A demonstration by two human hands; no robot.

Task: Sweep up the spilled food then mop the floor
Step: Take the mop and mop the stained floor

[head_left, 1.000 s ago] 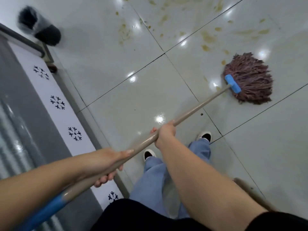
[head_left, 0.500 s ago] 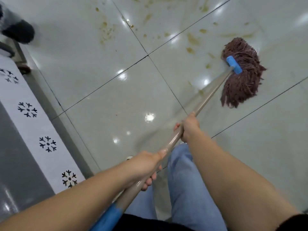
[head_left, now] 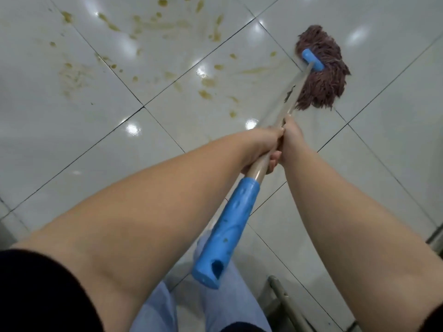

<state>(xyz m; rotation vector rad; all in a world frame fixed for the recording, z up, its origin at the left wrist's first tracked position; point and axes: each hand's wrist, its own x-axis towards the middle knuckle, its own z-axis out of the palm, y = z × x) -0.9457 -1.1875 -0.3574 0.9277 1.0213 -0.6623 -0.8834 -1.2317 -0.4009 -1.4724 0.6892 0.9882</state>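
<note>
I hold a mop by its beige handle (head_left: 296,92), which ends in a blue grip (head_left: 227,226) close to my body. My left hand (head_left: 266,146) and my right hand (head_left: 291,137) are both wrapped around the handle, side by side and touching. The brown string mop head (head_left: 322,75) with a blue clamp (head_left: 311,59) lies on the glossy white tile floor (head_left: 72,140) at the upper right. Yellow-brown food smears (head_left: 206,82) are spread over the tiles to the left of the mop head.
Dark grout lines cross the floor diagonally. A metal frame (head_left: 285,300) stands low at the bottom right beside my light blue trouser legs (head_left: 223,305). Another metal edge (head_left: 435,236) shows at the right border.
The mop head has been pushed farther away and to the right across the stained tiles. My two hands have come together on the handle. My view has turned away from the patterned strip on the left.
</note>
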